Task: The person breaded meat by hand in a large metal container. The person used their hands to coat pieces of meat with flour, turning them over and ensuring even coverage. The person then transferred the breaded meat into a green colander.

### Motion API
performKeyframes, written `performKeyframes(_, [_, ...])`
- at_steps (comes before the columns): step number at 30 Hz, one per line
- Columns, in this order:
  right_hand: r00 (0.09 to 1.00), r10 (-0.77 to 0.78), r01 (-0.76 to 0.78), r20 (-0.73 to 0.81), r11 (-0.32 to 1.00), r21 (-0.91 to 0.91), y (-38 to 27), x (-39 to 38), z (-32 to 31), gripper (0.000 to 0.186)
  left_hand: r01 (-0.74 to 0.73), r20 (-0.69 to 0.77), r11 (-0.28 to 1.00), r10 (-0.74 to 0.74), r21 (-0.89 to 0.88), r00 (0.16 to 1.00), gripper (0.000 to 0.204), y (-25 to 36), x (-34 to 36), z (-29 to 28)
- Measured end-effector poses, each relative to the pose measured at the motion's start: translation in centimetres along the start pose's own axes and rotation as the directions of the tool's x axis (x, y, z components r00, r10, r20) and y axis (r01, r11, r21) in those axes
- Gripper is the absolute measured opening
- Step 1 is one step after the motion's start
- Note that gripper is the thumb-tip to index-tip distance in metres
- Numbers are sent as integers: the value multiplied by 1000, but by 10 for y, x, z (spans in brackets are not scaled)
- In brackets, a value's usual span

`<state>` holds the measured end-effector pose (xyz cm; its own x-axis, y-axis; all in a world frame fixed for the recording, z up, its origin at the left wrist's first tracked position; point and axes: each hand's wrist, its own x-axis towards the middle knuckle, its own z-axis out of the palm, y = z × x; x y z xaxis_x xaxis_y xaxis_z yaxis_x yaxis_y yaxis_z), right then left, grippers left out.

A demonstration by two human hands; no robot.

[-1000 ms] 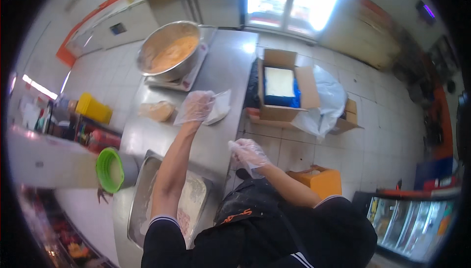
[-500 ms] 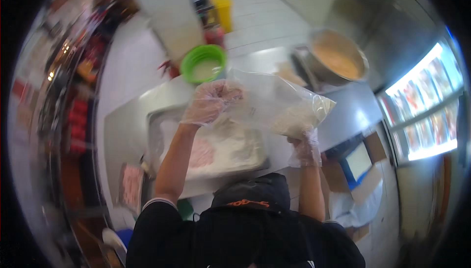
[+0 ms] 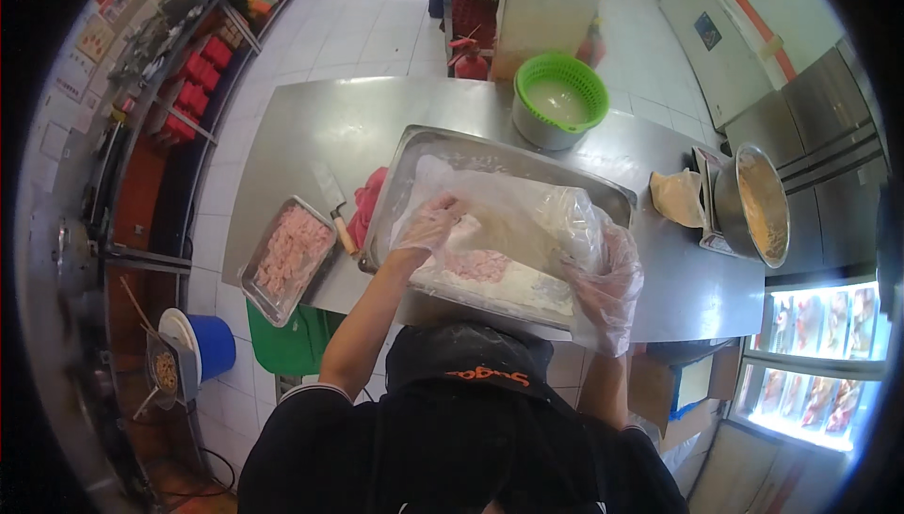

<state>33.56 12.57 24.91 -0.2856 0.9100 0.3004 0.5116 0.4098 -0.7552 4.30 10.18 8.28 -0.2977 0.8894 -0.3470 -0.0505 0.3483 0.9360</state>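
Both my hands wear clear plastic gloves. Over a large metal tray [image 3: 428, 142] I hold a clear plastic bag [image 3: 573, 217] with white powder in it, tilted across the tray. My left hand [image 3: 431, 222] pinches the bag's left edge. At its right end, my right hand [image 3: 603, 274] is wrapped round the bunched plastic, its fingers partly hidden by the film. Beneath the bag lie white powder [image 3: 537, 293] and pale pink raw meat pieces [image 3: 476, 265]. I cannot make out whether powder is pouring from the bag.
A smaller tray of raw meat [image 3: 294, 250] stands at the left, near a cleaver [image 3: 330, 189] and a red cloth [image 3: 367, 203]. Behind the large tray is a green strainer [image 3: 560, 90] on a metal pot. A metal bowl [image 3: 758, 203] sits at the right, beside a beige bag [image 3: 678, 199].
The view has swung to the right and sharpened. The bag has come from beyond the tray's right side to above the tray, both hands moving with it.
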Motion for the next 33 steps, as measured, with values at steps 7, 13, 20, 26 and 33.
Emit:
performKeyframes(7, [996,-74,61,-52,977,-205,-45,-3,17,54,-9,56,988,18,-156,998,25,-24,16,-7])
performKeyframes(13, [976,-196,152,-90,922,-355,-53,-5,28,51,20,14,990,-18,-143,1000,25,-8,11,9])
performKeyframes(20, [979,-184,144,-92,932,-333,-49,-9,40,44,33,33,998,-31,-62,999,27,-25,24,7])
performKeyframes(26, [968,-240,197,-70,905,-377,-51,-13,52,36,84,-29,967,-94,-242,995,21,-48,33,9])
performKeyframes(33, [945,-303,256,-122,920,-298,-52,-19,39,37,79,22,987,-77,-139,997,16,-15,15,6])
